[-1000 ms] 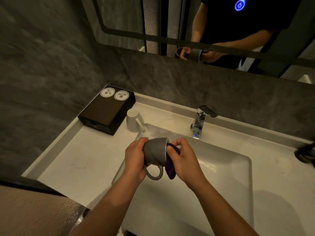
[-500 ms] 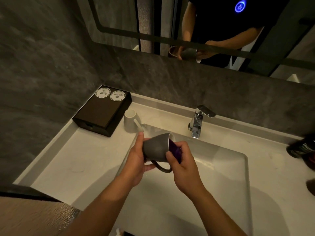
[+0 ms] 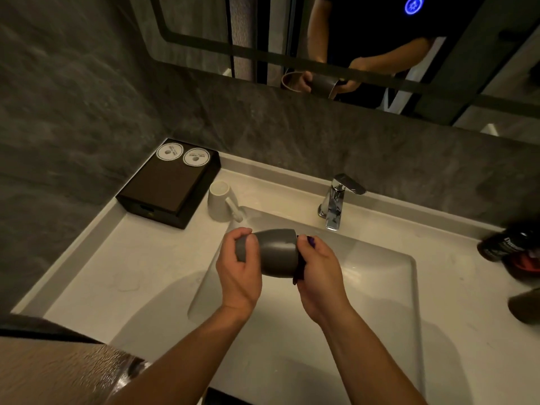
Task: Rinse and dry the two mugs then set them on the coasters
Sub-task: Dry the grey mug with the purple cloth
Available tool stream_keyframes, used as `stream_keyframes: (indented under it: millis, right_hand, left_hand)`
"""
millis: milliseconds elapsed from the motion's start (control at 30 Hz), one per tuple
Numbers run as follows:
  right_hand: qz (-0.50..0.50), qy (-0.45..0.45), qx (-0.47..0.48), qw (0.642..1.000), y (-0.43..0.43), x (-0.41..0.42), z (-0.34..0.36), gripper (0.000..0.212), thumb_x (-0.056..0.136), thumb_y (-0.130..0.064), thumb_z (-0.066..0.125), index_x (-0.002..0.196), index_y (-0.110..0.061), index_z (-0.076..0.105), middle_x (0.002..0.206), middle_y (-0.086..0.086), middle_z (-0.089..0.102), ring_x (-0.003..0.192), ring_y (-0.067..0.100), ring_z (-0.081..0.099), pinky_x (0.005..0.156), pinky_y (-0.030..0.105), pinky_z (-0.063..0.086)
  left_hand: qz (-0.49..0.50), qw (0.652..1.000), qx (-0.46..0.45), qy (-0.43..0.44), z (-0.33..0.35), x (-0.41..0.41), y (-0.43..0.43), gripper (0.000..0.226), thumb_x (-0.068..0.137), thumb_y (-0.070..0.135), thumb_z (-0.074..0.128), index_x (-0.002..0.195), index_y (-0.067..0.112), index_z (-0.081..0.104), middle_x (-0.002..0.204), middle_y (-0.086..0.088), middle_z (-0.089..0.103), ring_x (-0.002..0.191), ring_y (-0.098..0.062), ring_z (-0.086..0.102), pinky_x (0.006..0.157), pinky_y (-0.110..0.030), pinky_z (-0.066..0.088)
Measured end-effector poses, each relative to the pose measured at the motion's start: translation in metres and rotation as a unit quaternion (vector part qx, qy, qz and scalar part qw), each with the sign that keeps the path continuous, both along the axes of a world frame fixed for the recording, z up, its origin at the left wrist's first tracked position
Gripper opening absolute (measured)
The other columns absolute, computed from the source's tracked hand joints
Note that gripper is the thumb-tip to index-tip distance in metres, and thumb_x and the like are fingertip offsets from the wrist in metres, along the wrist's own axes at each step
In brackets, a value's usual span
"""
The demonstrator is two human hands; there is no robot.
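Note:
I hold a grey mug (image 3: 276, 251) on its side above the sink basin (image 3: 380, 276), mouth pointing right. My left hand (image 3: 238, 273) grips its base end. My right hand (image 3: 320, 271) presses a purple cloth (image 3: 309, 240) into the mug's mouth; most of the cloth is hidden. The handle is out of sight. A white mug (image 3: 219, 201) stands upside down on the counter beside a dark box (image 3: 169, 187). Two round white coasters (image 3: 169, 151) (image 3: 196, 156) lie on the box's far end.
A chrome faucet (image 3: 336, 201) stands behind the basin. Dark bottles (image 3: 505, 242) and a dark object (image 3: 526, 305) sit at the right edge of the white counter (image 3: 117, 273). A mirror (image 3: 350, 39) hangs above the grey stone wall.
I have turned the grey mug in my hands: its handle, which hung below before, is now out of sight. The right hand stays at the mouth with the cloth.

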State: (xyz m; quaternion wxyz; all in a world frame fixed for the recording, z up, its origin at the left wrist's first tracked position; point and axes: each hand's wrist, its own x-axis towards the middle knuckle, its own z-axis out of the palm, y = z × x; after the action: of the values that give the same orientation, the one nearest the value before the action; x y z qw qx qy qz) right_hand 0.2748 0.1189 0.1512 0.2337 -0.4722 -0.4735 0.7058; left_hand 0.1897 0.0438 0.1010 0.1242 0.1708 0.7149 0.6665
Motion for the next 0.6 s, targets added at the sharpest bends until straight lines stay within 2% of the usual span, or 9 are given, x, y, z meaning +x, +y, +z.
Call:
stream_keyframes:
  millis: [100,167,233,267,300,367,467,533,600]
  right_hand:
    - [-0.017,-0.036,0.094,0.995,-0.011,-0.006,-0.003,0.019,0.107,-0.029,0.046,0.102,-0.014,0.057,0.098,0.007,0.063,0.087,0.019,0.057,0.073,0.034,0.045]
    - [-0.004,-0.067,0.208,0.976,-0.021,-0.004,-0.007,0.018,0.108,-0.029,0.043,0.101,-0.015,0.052,0.09,0.0,0.06,0.081,0.007,0.058,0.073,0.032,0.047]
    - [0.027,-0.067,0.292,0.954,-0.023,0.003,-0.016,0.011,0.108,-0.028,0.043,0.102,-0.022,0.049,0.087,-0.006,0.059,0.081,0.001,0.059,0.065,0.023,0.049]
    - [0.053,-0.062,0.319,0.944,-0.022,0.007,-0.021,0.008,0.108,-0.028,0.043,0.103,-0.027,0.048,0.087,-0.007,0.061,0.083,0.002,0.061,0.064,0.024,0.05]
    - [0.085,-0.063,0.337,0.936,-0.021,0.011,-0.028,0.007,0.108,-0.029,0.043,0.103,-0.031,0.048,0.089,-0.009,0.062,0.087,0.006,0.062,0.065,0.027,0.053]
    - [0.128,-0.072,0.339,0.929,-0.022,0.017,-0.036,0.008,0.107,-0.029,0.043,0.103,-0.035,0.047,0.096,-0.015,0.062,0.095,0.007,0.062,0.071,0.027,0.055]
    - [0.095,-0.076,0.299,0.947,-0.026,0.015,-0.037,0.011,0.108,-0.028,0.042,0.1,-0.03,0.048,0.097,-0.009,0.062,0.092,0.009,0.06,0.073,0.024,0.052]
    - [0.058,-0.075,0.23,0.969,-0.023,0.01,-0.031,0.016,0.109,-0.026,0.042,0.095,-0.026,0.05,0.094,-0.004,0.06,0.084,0.013,0.057,0.07,0.024,0.048]
    - [0.015,-0.044,0.124,0.991,-0.014,0.007,-0.02,0.021,0.108,-0.024,0.044,0.09,-0.02,0.053,0.09,0.003,0.059,0.08,0.018,0.052,0.068,0.029,0.042]
  left_hand:
    - [-0.007,0.999,-0.005,-0.031,0.0,0.004,-0.002,0.019,0.106,0.031,0.055,0.125,0.034,0.054,0.119,0.014,0.058,0.106,-0.007,0.065,0.081,-0.017,0.058]
    - [-0.028,0.983,0.008,-0.18,0.006,0.002,0.001,0.026,0.107,0.032,0.053,0.129,0.02,0.06,0.123,-0.003,0.067,0.109,-0.02,0.069,0.085,-0.029,0.062]
    - [-0.064,0.91,0.049,-0.406,0.018,-0.007,0.001,0.038,0.105,0.045,0.054,0.126,0.016,0.064,0.121,-0.019,0.074,0.109,-0.035,0.074,0.085,-0.048,0.064]
    - [-0.081,0.872,0.043,-0.48,0.022,-0.013,0.0,0.042,0.103,0.052,0.055,0.124,0.017,0.065,0.117,-0.021,0.076,0.106,-0.039,0.075,0.085,-0.054,0.064]
    - [-0.097,0.854,0.021,-0.511,0.024,-0.019,-0.002,0.043,0.101,0.055,0.058,0.122,0.018,0.064,0.115,-0.021,0.077,0.103,-0.041,0.076,0.087,-0.058,0.063]
    - [-0.111,0.868,-0.029,-0.483,0.023,-0.026,-0.003,0.037,0.101,0.049,0.061,0.121,0.018,0.064,0.118,-0.02,0.075,0.103,-0.041,0.075,0.087,-0.062,0.062]
    - [-0.077,0.933,-0.035,-0.348,0.018,-0.019,0.001,0.028,0.104,0.038,0.057,0.118,0.015,0.063,0.12,-0.018,0.07,0.105,-0.035,0.073,0.083,-0.057,0.065]
    - [-0.048,0.97,-0.059,-0.232,0.011,-0.012,0.001,0.027,0.104,0.038,0.058,0.118,0.016,0.063,0.121,-0.014,0.07,0.099,-0.025,0.073,0.084,-0.042,0.065]
    - [-0.036,0.993,-0.074,-0.084,0.01,-0.006,-0.006,0.024,0.102,0.034,0.061,0.123,0.022,0.059,0.124,-0.006,0.065,0.097,-0.011,0.067,0.078,-0.015,0.058]
